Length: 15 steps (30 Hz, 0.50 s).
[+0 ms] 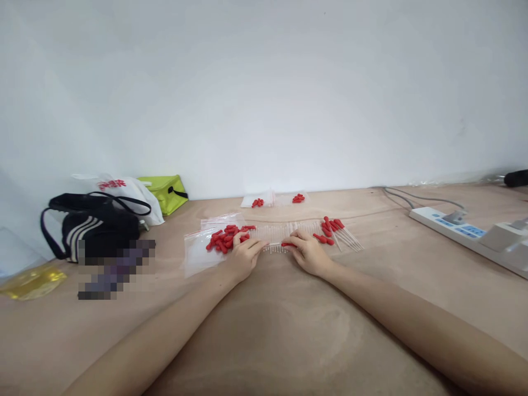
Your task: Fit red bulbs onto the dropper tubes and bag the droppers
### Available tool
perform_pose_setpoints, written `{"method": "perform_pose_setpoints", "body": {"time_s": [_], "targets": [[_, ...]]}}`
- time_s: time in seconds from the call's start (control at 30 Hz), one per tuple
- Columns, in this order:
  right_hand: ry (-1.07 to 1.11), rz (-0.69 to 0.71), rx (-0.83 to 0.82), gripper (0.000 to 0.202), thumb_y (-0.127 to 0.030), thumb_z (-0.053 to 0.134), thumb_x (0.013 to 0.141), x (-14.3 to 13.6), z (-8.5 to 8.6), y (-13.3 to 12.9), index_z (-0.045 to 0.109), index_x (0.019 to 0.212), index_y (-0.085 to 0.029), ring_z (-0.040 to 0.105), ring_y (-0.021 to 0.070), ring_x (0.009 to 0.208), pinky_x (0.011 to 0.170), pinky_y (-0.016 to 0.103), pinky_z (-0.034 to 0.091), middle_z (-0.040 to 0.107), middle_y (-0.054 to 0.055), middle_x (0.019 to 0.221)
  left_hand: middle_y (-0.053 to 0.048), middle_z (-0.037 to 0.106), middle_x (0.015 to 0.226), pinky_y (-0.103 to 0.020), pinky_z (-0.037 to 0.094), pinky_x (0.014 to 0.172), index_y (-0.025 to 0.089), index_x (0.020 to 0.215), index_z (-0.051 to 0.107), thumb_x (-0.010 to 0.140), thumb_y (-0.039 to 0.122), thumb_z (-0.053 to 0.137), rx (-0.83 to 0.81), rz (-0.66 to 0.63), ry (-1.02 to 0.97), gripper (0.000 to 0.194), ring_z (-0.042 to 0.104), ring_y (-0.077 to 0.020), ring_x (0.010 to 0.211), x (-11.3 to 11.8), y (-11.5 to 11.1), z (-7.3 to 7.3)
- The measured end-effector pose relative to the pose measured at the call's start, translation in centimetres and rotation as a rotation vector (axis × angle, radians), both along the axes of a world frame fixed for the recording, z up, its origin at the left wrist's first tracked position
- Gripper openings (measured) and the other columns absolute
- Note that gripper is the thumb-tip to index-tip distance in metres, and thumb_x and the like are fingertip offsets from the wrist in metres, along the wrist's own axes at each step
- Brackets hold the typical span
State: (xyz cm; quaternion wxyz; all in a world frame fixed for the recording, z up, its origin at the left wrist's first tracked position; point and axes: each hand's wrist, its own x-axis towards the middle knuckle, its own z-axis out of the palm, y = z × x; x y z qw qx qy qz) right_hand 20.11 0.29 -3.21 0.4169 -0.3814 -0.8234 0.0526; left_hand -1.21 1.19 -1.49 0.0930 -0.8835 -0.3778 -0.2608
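Observation:
A thin clear tube (pixel 274 243) lies level between my two hands, with a red rubber bulb (pixel 285 245) at its right end. The fingers of my left hand (pixel 246 256) are closed on the tube's left part. My right hand (pixel 308 253) pinches the bulb end. Just beyond, a row of clear tubes (pixel 289 228) lies side by side. Loose red rubber bulbs (pixel 223 240) are heaped by my left hand on clear zip bags (pixel 198 253). To the right, several droppers with red bulbs (pixel 346 236) lie fanned out, near a few loose bulbs (pixel 324 239).
Farther back lie bags with red bulbs (pixel 258 203) and tubes. On the left are a black bag (pixel 103 231), a white plastic bag (pixel 142 198), a green box-shaped bag (pixel 167 192) and a yellow packet (pixel 33 281). A white power strip (pixel 454 228) with cables stands right.

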Motion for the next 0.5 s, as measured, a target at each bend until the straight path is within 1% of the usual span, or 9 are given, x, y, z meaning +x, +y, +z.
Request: {"method": "perform_pose_setpoints", "body": {"time_s": [0.1, 0.27, 0.37, 0.5], "targets": [[-0.003, 0.01, -0.018, 0.018, -0.021, 0.043, 0.083, 0.21, 0.05, -0.24, 0.057, 0.093, -0.02, 0.054, 0.0157, 0.08, 0.072, 0.03, 0.045, 0.054, 0.006, 0.088, -0.003, 0.066, 0.091, -0.04, 0.024, 0.091, 0.024, 0.096, 0.06, 0.087, 0.018, 0.036, 0.017, 0.007, 0.0, 0.027, 0.056, -0.017, 0.086, 0.36, 0.1, -0.05], [-0.026, 0.036, -0.011, 0.016, -0.02, 0.043, 0.082, 0.3, 0.27, -0.56, 0.056, 0.091, -0.02, 0.053, 0.0163, 0.08, 0.073, 0.032, 0.044, 0.056, 0.006, 0.088, -0.002, 0.067, 0.089, -0.038, 0.024, 0.092, 0.023, 0.095, 0.06, 0.087, 0.018, 0.036, 0.034, -0.073, -0.005, 0.025, 0.058, -0.0146, 0.08, 0.56, 0.02, -0.04], [-0.007, 0.06, -0.011, 0.015, -0.018, 0.043, 0.082, 0.23, 0.41, -0.63, 0.055, 0.09, -0.019, 0.053, 0.0157, 0.079, 0.071, 0.03, 0.044, 0.057, 0.006, 0.086, -0.002, 0.067, 0.09, -0.038, 0.024, 0.09, 0.023, 0.097, 0.06, 0.086, 0.015, 0.036, 0.009, -0.101, 0.005, 0.027, 0.059, -0.0142, 0.081, 0.59, -0.03, 0.04], [0.035, 0.056, -0.031, 0.013, -0.019, 0.045, 0.082, 0.21, 0.46, -0.63, 0.056, 0.087, -0.018, 0.055, 0.0144, 0.074, 0.067, 0.027, 0.045, 0.059, 0.005, 0.08, -0.002, 0.067, 0.094, -0.037, 0.026, 0.087, 0.025, 0.098, 0.06, 0.084, 0.01, 0.036, -0.021, -0.116, 0.022, 0.031, 0.06, -0.014, 0.083, 0.52, 0.07, 0.02]]}}
